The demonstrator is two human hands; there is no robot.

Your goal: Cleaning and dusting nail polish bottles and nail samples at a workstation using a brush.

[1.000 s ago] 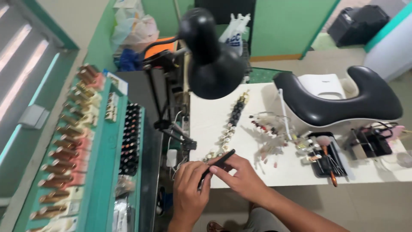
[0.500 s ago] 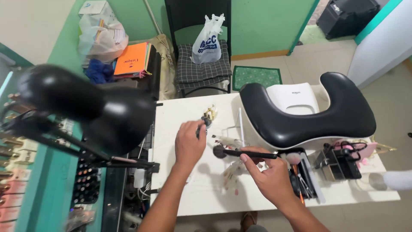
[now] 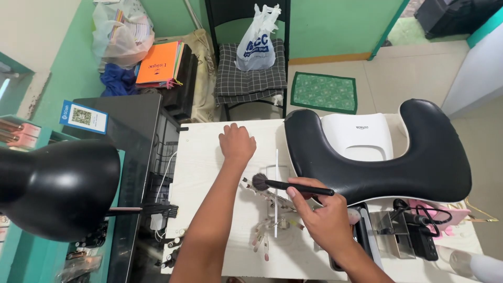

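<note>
Brush held over the bench as the other hand reaches away

The right hand [image 3: 324, 220] has its grip pinched on a black brush [image 3: 293, 185], handle between thumb and fingers, bristles pointing left just above the white bench [image 3: 201, 173] and the fan of nail sample sticks [image 3: 267, 230] beside a thin white rod [image 3: 276, 188]. The left hand [image 3: 237, 143], knuckles up, rests curled at the bench's far side; whether its grip holds anything cannot be told. Half a second earlier that hand pinched a small dark item nearer the middle of the bench, and a cluster of small bottles stood by it; neither shows now. The brush has barely moved. The black lamp [image 3: 57, 188] now fills the lower left, and the black cushion [image 3: 377, 157] sits right.
</note>
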